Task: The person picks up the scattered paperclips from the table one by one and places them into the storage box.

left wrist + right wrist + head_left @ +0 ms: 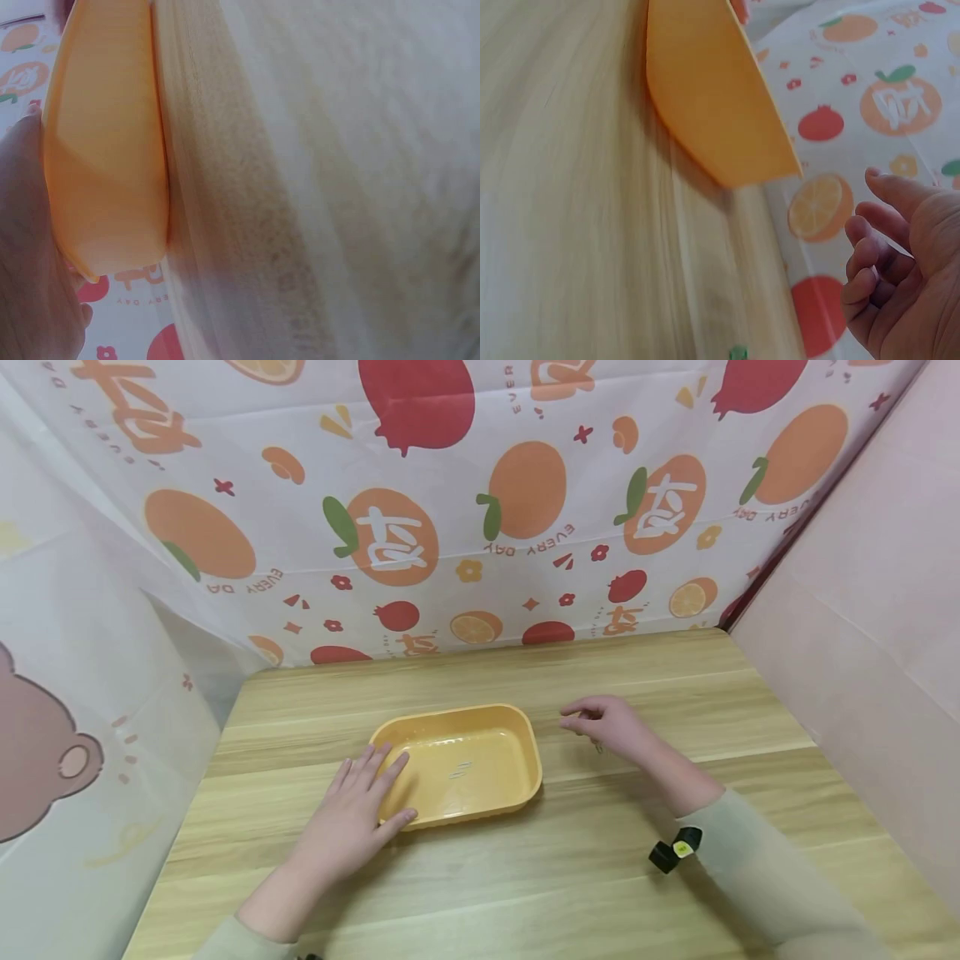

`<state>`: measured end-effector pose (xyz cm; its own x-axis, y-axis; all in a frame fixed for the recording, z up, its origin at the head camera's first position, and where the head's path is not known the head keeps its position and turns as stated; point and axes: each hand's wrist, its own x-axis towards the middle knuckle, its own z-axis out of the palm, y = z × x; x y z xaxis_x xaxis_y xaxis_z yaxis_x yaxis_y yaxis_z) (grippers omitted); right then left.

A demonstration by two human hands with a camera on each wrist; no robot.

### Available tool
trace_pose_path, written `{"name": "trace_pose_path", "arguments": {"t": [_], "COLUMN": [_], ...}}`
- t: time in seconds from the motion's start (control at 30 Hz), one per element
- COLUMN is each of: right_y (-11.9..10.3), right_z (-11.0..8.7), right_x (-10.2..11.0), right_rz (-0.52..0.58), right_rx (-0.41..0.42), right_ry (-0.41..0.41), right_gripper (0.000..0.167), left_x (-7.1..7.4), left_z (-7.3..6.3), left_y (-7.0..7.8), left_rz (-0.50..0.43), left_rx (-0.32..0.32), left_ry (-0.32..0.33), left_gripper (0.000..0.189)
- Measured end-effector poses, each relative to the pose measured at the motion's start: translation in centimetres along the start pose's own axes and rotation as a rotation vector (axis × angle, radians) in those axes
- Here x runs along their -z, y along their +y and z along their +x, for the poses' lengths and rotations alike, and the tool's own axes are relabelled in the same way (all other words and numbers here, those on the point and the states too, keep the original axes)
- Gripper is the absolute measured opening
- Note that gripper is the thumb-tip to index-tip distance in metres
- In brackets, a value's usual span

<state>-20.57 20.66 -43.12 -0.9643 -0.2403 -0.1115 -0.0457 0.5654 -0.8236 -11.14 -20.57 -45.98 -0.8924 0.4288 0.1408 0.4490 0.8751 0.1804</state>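
A yellow rectangular plastic tray (480,810) sits on the wooden table. My left hand (356,814) rests over its left end, fingers spread across the rim and thumb at the front edge. Inside the tray lie small pale, thin pieces (461,769), too small to identify. To the right of the tray, above the table, is my right hand (611,727). Its fingers are loosely bent in the right wrist view, thumb apart, and nothing shows between them. A small green thing (738,352) shows at the bottom of that view; its kind cannot be made out.
The wooden table (465,893) ends at a fruit-printed cloth (450,602) along the back. Pale cloth walls (862,568) stand at both sides. A black wrist device (675,850) is worn at the right sleeve.
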Motion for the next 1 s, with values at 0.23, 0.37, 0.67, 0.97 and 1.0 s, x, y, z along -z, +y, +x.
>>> {"name": "trace_pose_path", "arguments": {"t": [0.23, 0.37, 0.67, 0.97, 1.0], "right_y": [2.8, 4.1, 5.3, 6.4, 6.5], "right_z": [-1.3, -2.0, -2.8, -2.8, -2.8], "right_x": [2.4, 3.5, 4.5, 4.2, 4.2], "right_rz": [-0.036, -0.036, -0.032, -0.087, -0.099], "right_rx": [-0.02, -0.043, -0.076, -0.025, -0.015], "right_ry": [0.037, 0.063, 0.085, 0.082, 0.08], "right_gripper": [0.043, 0.043, 0.041, 0.034, 0.033], "left_x": [0.1, 0.2, 0.4, 0.4, 0.4], "left_z": [0.1, 0.2, 0.1, 0.1, 0.1], "left_y": [0.1, 0.1, 0.1, 0.2, 0.2], "left_rz": [-0.001, -0.008, -0.018, -0.013, -0.013], "left_rx": [0.004, 0.007, 0.012, 0.012, 0.013], "left_ry": [-0.017, -0.023, -0.019, -0.018, -0.019], "left_gripper": [0.08, 0.08, 0.08, 0.08, 0.08]}}
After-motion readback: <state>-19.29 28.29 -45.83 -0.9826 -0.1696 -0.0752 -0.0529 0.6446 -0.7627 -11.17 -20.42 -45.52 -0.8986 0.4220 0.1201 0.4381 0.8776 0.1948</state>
